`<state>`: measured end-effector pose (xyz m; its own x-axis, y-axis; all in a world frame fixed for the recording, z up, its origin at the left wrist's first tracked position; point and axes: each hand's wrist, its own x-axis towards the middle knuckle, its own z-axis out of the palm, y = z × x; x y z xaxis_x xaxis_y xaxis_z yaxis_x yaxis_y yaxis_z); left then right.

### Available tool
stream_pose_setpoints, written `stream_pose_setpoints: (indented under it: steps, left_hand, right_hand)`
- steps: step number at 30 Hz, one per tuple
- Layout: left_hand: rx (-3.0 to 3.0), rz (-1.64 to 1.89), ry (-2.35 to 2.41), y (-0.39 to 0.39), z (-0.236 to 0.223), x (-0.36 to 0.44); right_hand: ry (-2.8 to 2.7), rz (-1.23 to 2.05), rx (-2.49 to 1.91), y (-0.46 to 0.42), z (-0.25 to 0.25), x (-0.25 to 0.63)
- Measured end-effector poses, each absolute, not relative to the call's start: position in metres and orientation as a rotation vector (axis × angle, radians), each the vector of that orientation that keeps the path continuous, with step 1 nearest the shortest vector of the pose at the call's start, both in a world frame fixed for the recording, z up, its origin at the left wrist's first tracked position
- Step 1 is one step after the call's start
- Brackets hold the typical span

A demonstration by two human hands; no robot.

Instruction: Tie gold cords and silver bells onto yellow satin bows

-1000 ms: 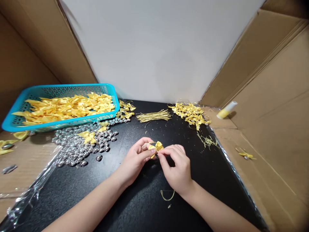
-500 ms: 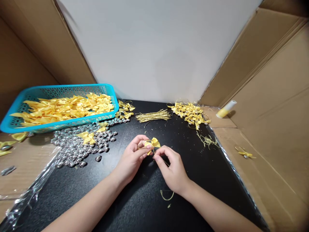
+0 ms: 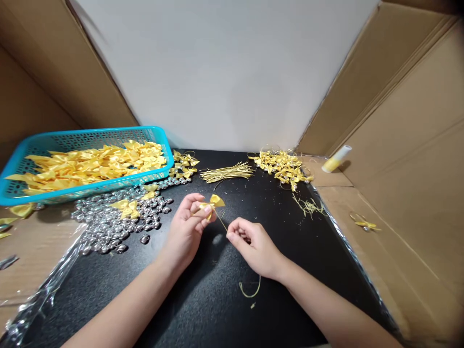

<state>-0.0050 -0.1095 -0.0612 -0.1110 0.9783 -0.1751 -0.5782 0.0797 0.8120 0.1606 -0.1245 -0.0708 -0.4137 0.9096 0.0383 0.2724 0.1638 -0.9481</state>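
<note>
The left hand [image 3: 184, 229] pinched a yellow ribbon bow [image 3: 216, 200]. The right hand [image 3: 255, 249] clamped its fingers on a thin gold cord [image 3: 221, 221].

No txt, labels, brands, nos. or signs legible anywhere in view, incl. on the blue basket [image 3: 90, 130], the white-and-yellow tube [image 3: 337, 158] on the R side, or the black counter [image 3: 174, 309]. Same w/ the L cardboard panel [image 3: 47, 63], the R cardboard panel [image 3: 409, 125] & the white backboard [image 3: 224, 72]: no readable print on any.
</note>
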Motion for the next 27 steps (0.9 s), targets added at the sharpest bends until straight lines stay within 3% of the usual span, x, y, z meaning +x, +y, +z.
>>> stream_pose_setpoints:
  steps: [6, 13, 27]
  left_hand:
    - [0.354, 1.588, 0.837, -0.097, -0.034, -0.034]
    - [0.18, 1.648, 0.751, -0.095, -0.016, -0.049]
    - [0.247, 1.594, 0.791, -0.096, -0.022, -0.044]
  right_hand:
    - [-2.098, 0.834, -1.245, -0.109, -0.05, 0.192]
    - [-1.388, 1.603, -1.454, -0.118, -0.043, 0.228]
    - [-0.372, 1.197, -0.961, -0.105, -0.063, 0.246]
